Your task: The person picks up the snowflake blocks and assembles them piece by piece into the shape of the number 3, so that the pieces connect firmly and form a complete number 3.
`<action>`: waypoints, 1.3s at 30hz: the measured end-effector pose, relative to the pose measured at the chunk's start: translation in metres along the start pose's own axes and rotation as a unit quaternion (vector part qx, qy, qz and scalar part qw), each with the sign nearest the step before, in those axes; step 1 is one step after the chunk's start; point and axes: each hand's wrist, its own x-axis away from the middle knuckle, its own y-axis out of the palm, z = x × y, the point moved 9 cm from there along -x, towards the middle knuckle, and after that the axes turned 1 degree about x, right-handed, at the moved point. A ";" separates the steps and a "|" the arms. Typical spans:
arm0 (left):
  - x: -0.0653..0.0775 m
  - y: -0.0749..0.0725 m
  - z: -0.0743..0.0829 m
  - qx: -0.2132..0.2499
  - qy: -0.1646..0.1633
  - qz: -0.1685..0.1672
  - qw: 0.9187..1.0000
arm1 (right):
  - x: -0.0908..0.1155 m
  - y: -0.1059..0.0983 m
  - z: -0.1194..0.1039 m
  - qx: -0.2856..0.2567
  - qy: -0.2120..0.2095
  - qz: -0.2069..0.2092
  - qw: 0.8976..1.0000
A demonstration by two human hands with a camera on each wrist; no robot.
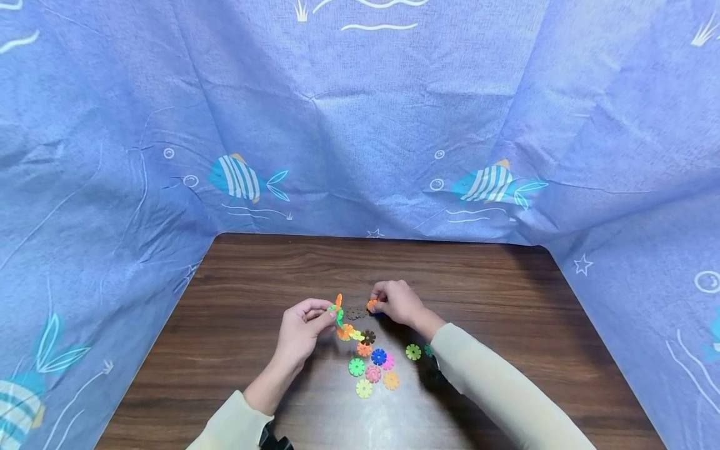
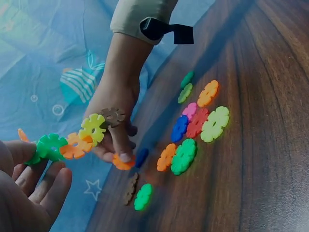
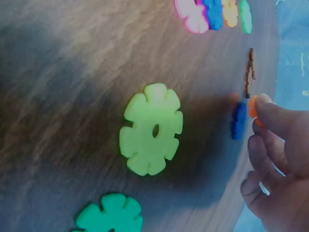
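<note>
My left hand point(image 1: 298, 328) holds one end of a chain of slotted flower-shaped plastic discs. In the left wrist view the chain runs from an orange disc seen edge-on point(image 2: 22, 135) through a green disc point(image 2: 50, 147), an orange disc point(image 2: 76, 146) and a yellow disc point(image 2: 92, 129) to a brown disc point(image 2: 113, 116). Its far end hangs above the table. To the right, my right hand point(image 1: 398, 301) pinches a separate orange disc point(image 3: 252, 107) between thumb and fingers, low over the wood. A blue disc point(image 3: 239, 121) lies close beside those fingers.
Loose discs lie on the brown wooden table point(image 1: 253, 269) nearer the body, among them a green disc point(image 1: 357, 367), a red disc point(image 1: 373, 374) and a blue disc point(image 1: 379, 357). A yellow-green disc point(image 1: 413, 352) lies beside the right forearm. Blue fish-print cloth point(image 1: 360, 156) surrounds the table.
</note>
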 end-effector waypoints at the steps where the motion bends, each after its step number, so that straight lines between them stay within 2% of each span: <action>1: 0.000 0.000 0.001 -0.004 0.006 -0.001 1.000 | 0.001 -0.003 -0.001 -0.015 0.000 0.010 1.000; 7: 0.000 0.003 0.008 -0.036 0.037 -0.009 0.999 | 0.014 -0.033 -0.021 -0.125 -0.014 0.059 0.990; 11: 0.003 0.006 0.014 -0.073 0.063 -0.016 0.995 | 0.025 -0.055 -0.039 -0.204 -0.034 0.073 0.976; 15: 0.005 0.010 0.019 -0.105 0.077 -0.022 0.991 | 0.034 -0.070 -0.050 -0.242 -0.053 0.084 0.965; 24: 0.005 0.015 0.022 -0.143 0.094 -0.037 0.984 | 0.043 -0.072 -0.064 -0.238 -0.110 0.081 0.962; 30: 0.007 0.020 0.024 -0.176 0.106 -0.048 0.977 | 0.042 -0.070 -0.064 -0.232 -0.099 0.080 0.964; 36: 0.007 0.023 0.024 -0.176 0.098 -0.051 0.978 | 0.043 -0.064 -0.066 -0.226 -0.095 0.068 0.967; 39: 0.007 0.023 0.028 -0.189 0.107 -0.042 0.975 | 0.045 -0.065 -0.071 -0.215 -0.109 0.072 0.968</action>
